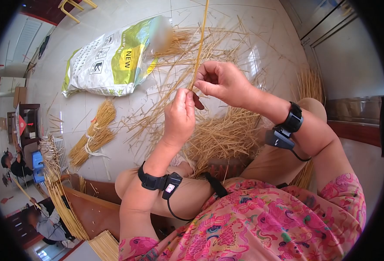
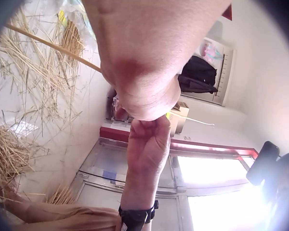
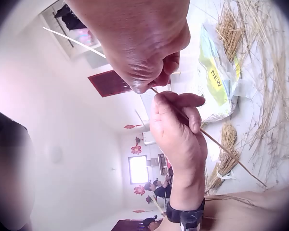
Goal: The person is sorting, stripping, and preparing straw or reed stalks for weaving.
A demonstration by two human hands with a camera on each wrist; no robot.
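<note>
A long thin straw stalk (image 1: 202, 41) rises from between both hands in the head view. The left hand (image 1: 179, 114) pinches its lower part with thumb and fingers. Close above it, the right hand (image 1: 224, 85) pinches the same stalk with thumb and index finger. In the right wrist view the stalk (image 3: 227, 153) runs across the left hand (image 3: 179, 139) and past it, with the right hand (image 3: 139, 53) just above. The left wrist view shows the stalk (image 2: 55, 46) reaching out from behind the left hand (image 2: 139, 72); the right hand (image 2: 147, 149) is below.
Loose straw (image 1: 226, 135) lies in a heap on the tiled floor before the knees. A white and green bag (image 1: 109, 61) and a tied straw bundle (image 1: 97, 130) are at the left. More straw (image 1: 310, 85) stands by the metal door (image 1: 352, 65). Two people sit far left.
</note>
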